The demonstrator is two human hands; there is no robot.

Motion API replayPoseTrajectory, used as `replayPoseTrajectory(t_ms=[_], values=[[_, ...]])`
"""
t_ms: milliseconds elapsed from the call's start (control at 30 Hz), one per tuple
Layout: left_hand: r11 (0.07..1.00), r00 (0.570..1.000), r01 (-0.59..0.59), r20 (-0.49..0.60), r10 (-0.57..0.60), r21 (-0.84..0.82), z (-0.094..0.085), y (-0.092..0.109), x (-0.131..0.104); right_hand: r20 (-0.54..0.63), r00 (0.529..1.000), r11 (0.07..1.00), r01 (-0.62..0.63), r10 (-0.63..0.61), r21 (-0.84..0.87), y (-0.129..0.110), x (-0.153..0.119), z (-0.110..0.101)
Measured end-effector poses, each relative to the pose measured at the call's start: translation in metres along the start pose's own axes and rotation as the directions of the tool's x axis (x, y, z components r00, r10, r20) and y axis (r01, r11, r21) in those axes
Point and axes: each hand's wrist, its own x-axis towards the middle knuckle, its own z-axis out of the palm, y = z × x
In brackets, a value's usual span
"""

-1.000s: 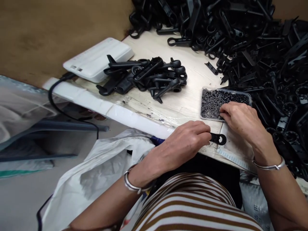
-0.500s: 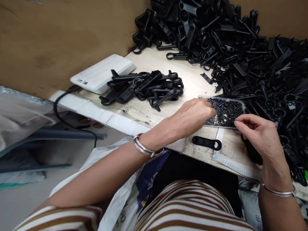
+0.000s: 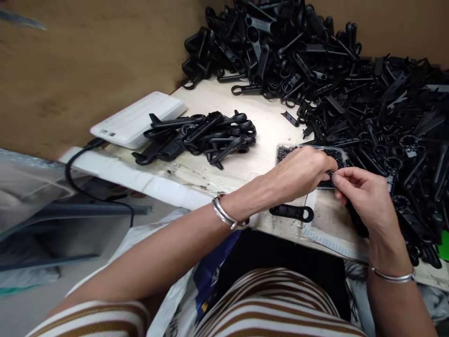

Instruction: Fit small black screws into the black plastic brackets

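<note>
My left hand [image 3: 308, 171] reaches over a clear shallow tray [image 3: 278, 152] of tiny dark pieces that look like screws. Its fingers are closed, their tips meeting those of my right hand [image 3: 365, 192]. A very small dark piece [image 3: 330, 174] shows at the meeting fingertips; its kind is too small to tell. The right thumb and forefinger are pinched together. Under the right palm lies a black, handle-like object [image 3: 357, 222], partly hidden; I cannot tell whether the lower fingers hold it. Just in front of the tray rests a flat black plastic arm with a ring end [image 3: 289, 212].
A big heap of black plastic parts [image 3: 280, 61] covers the back and right of the table [image 3: 261, 161]. To the left are a smaller pile of black arms [image 3: 206, 135] and a white box [image 3: 136, 119] with a black cable [image 3: 67, 171]. Cardboard walls [image 3: 105, 56] enclose the back.
My left hand has moved right across the tray, from its left part to my right hand's fingertips. The camera view has shifted slightly, moving the table's contents left and down.
</note>
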Motion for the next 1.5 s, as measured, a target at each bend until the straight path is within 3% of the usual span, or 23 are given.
replayPoseTrajectory(t_ms=[167, 267, 367, 500, 633, 733, 867, 967, 1033, 1067, 1133, 1200, 1233, 1267, 1333, 1500], values=[[0.999, 0.988, -0.018, -0.155, 0.014, -0.026, 0.010, 0.001, -0.011, 0.190, 0.980, 0.971, -0.094, 0.052, 0.220, 0.001, 0.003, 0.002], [0.998, 0.979, -0.022, -0.205, 0.009, -0.063, 0.015, 0.000, -0.020, 0.247, 0.968, 0.977, -0.091, 0.041, 0.194, 0.000, 0.000, -0.001], [0.994, 0.985, -0.019, -0.171, 0.001, -0.105, 0.018, 0.002, -0.026, 0.176, 0.984, 1.000, 0.000, -0.004, 0.022, -0.002, -0.001, -0.002], [1.000, 0.996, -0.008, -0.093, 0.008, 0.001, 0.022, 0.006, -0.034, 0.157, 0.987, 0.996, 0.042, -0.029, -0.080, -0.002, 0.002, 0.002], [0.995, 0.992, 0.035, -0.125, -0.023, 0.088, 0.023, 0.010, -0.041, 0.111, 0.993, 0.996, -0.045, 0.036, 0.075, 0.003, 0.002, 0.010], [0.996, 0.986, 0.064, -0.156, -0.053, 0.064, 0.023, 0.011, -0.044, 0.064, 0.995, 0.978, -0.085, 0.075, 0.189, 0.008, 0.001, 0.019], [0.997, 0.976, 0.074, -0.205, -0.069, 0.017, 0.025, 0.010, -0.046, 0.091, 0.992, 0.964, -0.109, 0.089, 0.241, 0.010, -0.002, 0.021], [0.997, 0.964, 0.043, -0.259, -0.059, -0.069, 0.024, 0.011, -0.048, 0.035, 0.998, 0.997, -0.047, 0.044, 0.069, 0.012, -0.002, 0.011], [0.982, 0.941, 0.045, -0.321, -0.103, -0.184, 0.022, 0.011, -0.051, -0.050, 0.995, 0.962, 0.070, -0.086, -0.263, 0.015, 0.001, 0.004], [0.958, 0.923, 0.061, -0.350, -0.161, -0.279, 0.021, 0.012, -0.052, -0.058, 0.985, 0.877, 0.115, -0.161, -0.467, 0.015, 0.002, 0.001], [0.829, 0.879, 0.102, -0.340, -0.335, -0.551, 0.018, 0.014, -0.054, 0.013, 0.978, 0.596, 0.138, -0.208, -0.791, 0.014, 0.006, -0.001], [0.559, 0.842, 0.136, -0.201, -0.500, -0.818, 0.014, 0.015, -0.056, 0.088, 0.991, 0.357, 0.120, -0.106, -0.926, 0.010, 0.010, 0.001], [0.412, 0.826, 0.140, -0.124, -0.550, -0.900, 0.012, 0.015, -0.056, 0.108, 0.993, 0.289, 0.114, -0.037, -0.951, 0.006, 0.013, 0.004], [0.286, 0.812, 0.134, -0.060, -0.580, -0.949, 0.010, 0.015, -0.057, 0.122, 0.992, 0.247, 0.115, 0.011, -0.962, 0.003, 0.015, 0.006], [0.129, 0.789, 0.107, 0.005, -0.615, -0.986, 0.008, 0.016, -0.057, 0.146, 0.987, 0.198, 0.131, 0.063, -0.971, -0.004, 0.019, 0.011], [-0.002, 0.772, 0.112, 0.088, -0.629, -0.994, 0.006, 0.017, -0.059, 0.181, 0.975, 0.154, 0.160, 0.132, -0.975, -0.013, 0.024, 0.012]])
